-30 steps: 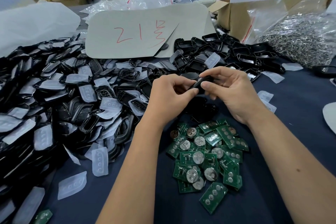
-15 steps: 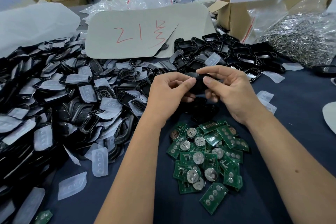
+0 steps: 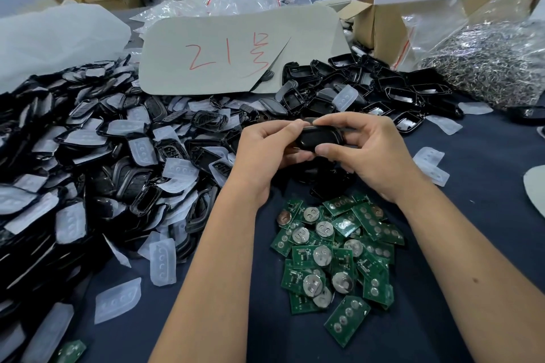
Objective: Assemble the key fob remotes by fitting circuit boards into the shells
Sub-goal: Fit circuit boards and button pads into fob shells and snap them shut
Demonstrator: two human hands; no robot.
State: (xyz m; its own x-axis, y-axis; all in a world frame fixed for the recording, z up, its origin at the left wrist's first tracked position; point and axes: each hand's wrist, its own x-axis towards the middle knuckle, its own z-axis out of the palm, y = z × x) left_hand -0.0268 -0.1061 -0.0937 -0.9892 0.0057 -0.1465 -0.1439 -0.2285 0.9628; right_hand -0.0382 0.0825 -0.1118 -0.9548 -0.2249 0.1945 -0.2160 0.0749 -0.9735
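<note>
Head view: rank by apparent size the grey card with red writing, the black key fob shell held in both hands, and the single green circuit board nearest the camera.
1. Grey card with red writing, far largest.
2 and 3. Black key fob shell and single green circuit board look alike; fingers hide part of the shell, so unranked.

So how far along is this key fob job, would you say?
Early, by the look of it. No clear finished pile shows. In hand: both the left hand and right hand grip one black fob. Left: a heap of green circuit boards and a big pile of black shells.
</note>
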